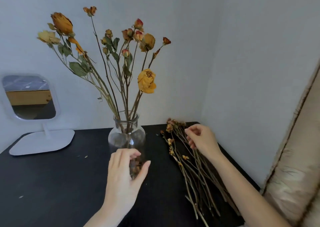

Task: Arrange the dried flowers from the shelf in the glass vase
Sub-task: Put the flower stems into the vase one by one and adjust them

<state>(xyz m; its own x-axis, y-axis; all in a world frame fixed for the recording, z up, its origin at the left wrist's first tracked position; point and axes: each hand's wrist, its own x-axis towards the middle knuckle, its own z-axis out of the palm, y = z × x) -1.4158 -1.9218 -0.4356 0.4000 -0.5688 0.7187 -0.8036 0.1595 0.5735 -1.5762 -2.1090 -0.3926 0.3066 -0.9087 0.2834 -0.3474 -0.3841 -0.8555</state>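
On my feed the black tabletop (52, 183) fills the lower view, set into a pale corner. Dried flowers (146, 81) stand fanned above the glass vase (121, 136), which sits mid-tabletop. A white stand mirror (29, 96) is well apart at the left. A pile of loose stems (195, 171) lies flat just right of the vase. The left hand (121, 174) has its grip curled round the vase's lower wall. The right hand (202, 140) rests on the pile with its fingers bent; I cannot tell whether its grip has a stem.
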